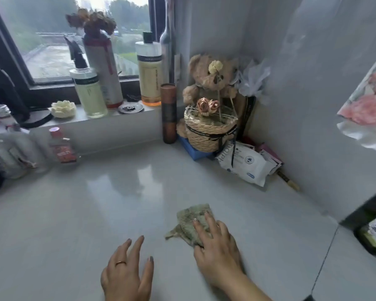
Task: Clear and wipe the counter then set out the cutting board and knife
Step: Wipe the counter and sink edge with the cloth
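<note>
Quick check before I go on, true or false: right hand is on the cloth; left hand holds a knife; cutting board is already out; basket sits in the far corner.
1. The right hand presses flat on the green cloth. True.
2. The left hand holds a knife. False: it is empty, fingers spread over the counter.
3. A cutting board lies on the counter. False: none is in view.
4. The woven basket stands in the far corner. True.

**Clutter along the sill and corner**

On the windowsill (100,117) stand a spray bottle (87,90), a tall amber bottle (149,70) and a white flower ornament (62,108). In the corner, a teddy bear (208,77) sits behind a woven basket (208,131), beside a wipes packet (243,164).
</note>
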### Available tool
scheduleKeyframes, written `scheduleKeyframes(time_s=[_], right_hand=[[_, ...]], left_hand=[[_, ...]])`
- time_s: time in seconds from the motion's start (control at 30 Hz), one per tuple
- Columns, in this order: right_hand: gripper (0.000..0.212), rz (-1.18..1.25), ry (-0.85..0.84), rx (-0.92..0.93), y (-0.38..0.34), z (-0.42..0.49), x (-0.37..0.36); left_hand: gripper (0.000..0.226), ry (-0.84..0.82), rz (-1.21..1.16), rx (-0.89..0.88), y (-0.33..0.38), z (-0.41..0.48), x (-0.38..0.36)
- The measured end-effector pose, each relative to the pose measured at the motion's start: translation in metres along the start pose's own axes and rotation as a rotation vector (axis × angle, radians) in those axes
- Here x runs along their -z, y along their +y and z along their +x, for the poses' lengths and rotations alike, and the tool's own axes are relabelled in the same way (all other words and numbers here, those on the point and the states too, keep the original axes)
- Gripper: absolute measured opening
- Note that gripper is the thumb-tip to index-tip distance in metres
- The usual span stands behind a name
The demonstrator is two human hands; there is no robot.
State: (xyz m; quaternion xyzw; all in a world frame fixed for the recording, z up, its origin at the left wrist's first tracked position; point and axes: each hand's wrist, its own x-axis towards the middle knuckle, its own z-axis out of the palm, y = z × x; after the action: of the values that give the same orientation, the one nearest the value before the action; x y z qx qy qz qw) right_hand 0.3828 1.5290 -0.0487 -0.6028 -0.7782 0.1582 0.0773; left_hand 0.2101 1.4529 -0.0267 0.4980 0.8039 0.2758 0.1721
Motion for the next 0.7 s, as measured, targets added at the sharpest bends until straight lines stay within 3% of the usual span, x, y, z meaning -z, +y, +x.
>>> scheduleKeyframes(time_s=[0.07,0.37,0.57,0.7], right_hand=[[0.06,-0.024,0.028,-0.071,0.036,-0.004,0.013],[0.059,-0.112,0.143,-0.302,0.142,-0.014,0.053],[0.057,-0.1,0.21,-0.416,0.158,0.01,0.059],[0.056,-0.081,0.205,-0.465,0.127,0.019,0.053]], left_hand=[[0.083,0.021,-0.005,-0.034,0.017,0.002,-0.012],[0.087,-0.103,0.076,-0.082,0.041,0.013,-0.036],[0.085,-0.102,0.074,-0.105,0.033,0.015,-0.037],[0.064,-0.118,0.058,-0.08,0.024,0.012,-0.033]])
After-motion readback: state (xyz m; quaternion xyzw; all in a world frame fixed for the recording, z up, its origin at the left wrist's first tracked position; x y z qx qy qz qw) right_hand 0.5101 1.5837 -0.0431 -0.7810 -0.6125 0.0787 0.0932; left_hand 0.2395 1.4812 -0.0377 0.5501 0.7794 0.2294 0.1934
